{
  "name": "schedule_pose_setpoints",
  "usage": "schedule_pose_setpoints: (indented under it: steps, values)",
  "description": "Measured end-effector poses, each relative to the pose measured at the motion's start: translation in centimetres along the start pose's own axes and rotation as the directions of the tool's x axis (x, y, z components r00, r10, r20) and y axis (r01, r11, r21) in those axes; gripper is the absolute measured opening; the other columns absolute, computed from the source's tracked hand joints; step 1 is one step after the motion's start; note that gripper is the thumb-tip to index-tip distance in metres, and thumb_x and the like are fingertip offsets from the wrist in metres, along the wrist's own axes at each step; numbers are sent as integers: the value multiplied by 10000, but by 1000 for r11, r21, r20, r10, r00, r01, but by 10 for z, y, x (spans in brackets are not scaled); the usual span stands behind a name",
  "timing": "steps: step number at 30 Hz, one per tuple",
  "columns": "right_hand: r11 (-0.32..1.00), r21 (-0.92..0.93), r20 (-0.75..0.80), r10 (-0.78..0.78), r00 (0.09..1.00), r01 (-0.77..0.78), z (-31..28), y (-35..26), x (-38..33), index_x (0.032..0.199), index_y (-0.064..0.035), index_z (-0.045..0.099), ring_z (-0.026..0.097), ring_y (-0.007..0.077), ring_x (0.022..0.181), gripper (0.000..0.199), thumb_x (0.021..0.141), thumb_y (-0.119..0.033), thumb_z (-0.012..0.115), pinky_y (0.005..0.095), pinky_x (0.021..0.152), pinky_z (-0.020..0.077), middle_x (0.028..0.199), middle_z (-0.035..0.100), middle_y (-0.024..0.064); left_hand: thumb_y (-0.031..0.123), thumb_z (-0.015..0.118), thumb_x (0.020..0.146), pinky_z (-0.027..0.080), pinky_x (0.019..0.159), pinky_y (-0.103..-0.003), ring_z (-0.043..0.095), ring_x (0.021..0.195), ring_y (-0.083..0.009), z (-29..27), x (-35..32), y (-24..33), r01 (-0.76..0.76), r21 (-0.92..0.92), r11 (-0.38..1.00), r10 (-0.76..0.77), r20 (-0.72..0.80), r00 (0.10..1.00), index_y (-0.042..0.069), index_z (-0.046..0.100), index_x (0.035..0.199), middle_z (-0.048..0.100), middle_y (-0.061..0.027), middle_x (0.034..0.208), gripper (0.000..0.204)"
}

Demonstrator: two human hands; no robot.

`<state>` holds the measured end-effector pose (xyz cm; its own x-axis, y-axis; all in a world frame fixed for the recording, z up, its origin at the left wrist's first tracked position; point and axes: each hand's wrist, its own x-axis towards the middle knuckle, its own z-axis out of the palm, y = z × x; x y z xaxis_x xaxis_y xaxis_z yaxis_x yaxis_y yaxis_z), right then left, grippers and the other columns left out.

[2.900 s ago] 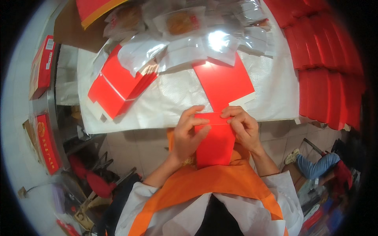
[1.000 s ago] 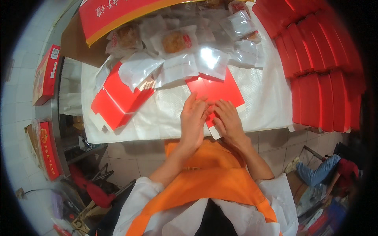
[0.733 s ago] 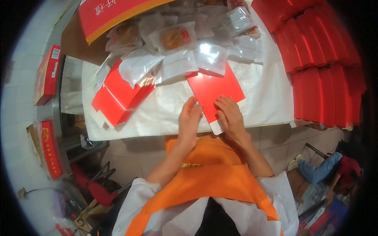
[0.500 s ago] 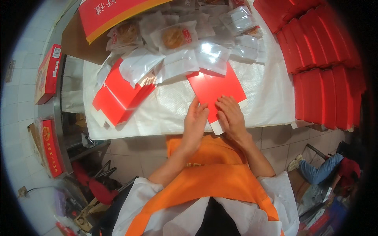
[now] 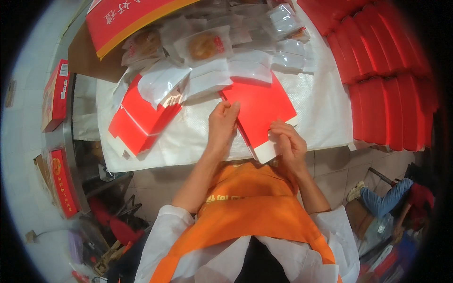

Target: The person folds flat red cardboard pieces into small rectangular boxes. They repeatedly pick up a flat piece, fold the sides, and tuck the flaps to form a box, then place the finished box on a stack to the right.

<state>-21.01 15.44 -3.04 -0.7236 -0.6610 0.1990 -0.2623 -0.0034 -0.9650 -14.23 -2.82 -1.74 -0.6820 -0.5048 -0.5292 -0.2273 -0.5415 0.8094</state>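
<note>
The red card (image 5: 260,109) lies flat on the surface (image 5: 317,106), close to its near edge and right in front of me. It is a flat, unfolded box with a white flap at the corner nearest me. My left hand (image 5: 222,126) rests flat on the card's left edge, fingers (image 5: 230,109) stretched out and holding nothing. My right hand (image 5: 289,141) is at the card's near right corner, by the white flap. Its fingers are curled and pinch the card's edge there.

Just beyond the card lie clear packets (image 5: 245,70), some touching its far edge. 1 packet with a round brown cake (image 5: 204,45) lies further back. To my left is a pile of red flat boxes (image 5: 141,120), partly under a packet. Along my right side stands a long row of red boxes (image 5: 391,89), well apart from my hands. At the far left corner a big red lid (image 5: 127,19) leans over the surface. The surface has a white cover.

I wear an orange apron (image 5: 250,203) over white sleeves. Low on my right, a person in blue trousers (image 5: 391,200) sits on the floor.
</note>
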Motion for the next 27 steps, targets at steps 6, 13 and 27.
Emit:
schedule_pose_setpoints:
  steps: [6, 13, 27]
  values:
    - [764, 479, -121, 546, 829, -433, -5, -20, -24, 1169, 48, 446, 464, 235, 1130, 295, 919, -104, 409, 335, 955, 403, 1233, 439, 161, 97, 511, 877, 404, 457, -218, 523, 600, -110, 12, -7, -19, -24, -36, 999, 24, 17, 1000, -24, 380, 1191, 564, -87, 848, 361]
    - [238, 880, 149, 685, 714, -412, -33, -15, -1, 1248, 121, 294, 333, 318, 1242, 442, 930, -167, 402, 370, 1026, 334, 1321, 295, 261, 112, 477, 897, 524, 635, -280, 563, 842, -156, 16, -13, -28, -50, -37, 998, 53, 83, 995, -41, 331, 1272, 494, -125, 1082, 430]
    - [339, 712, 332, 608, 721, -615, -16, 5, 37, 1038, -19, 508, 504, 151, 970, 237, 918, -218, 460, 284, 867, 409, 1074, 528, 70, 127, 492, 880, 519, 611, -273, 572, 718, -147, 8, -5, -20, 3, -87, 996, 4, 85, 996, -22, 292, 1217, 507, -86, 948, 419]
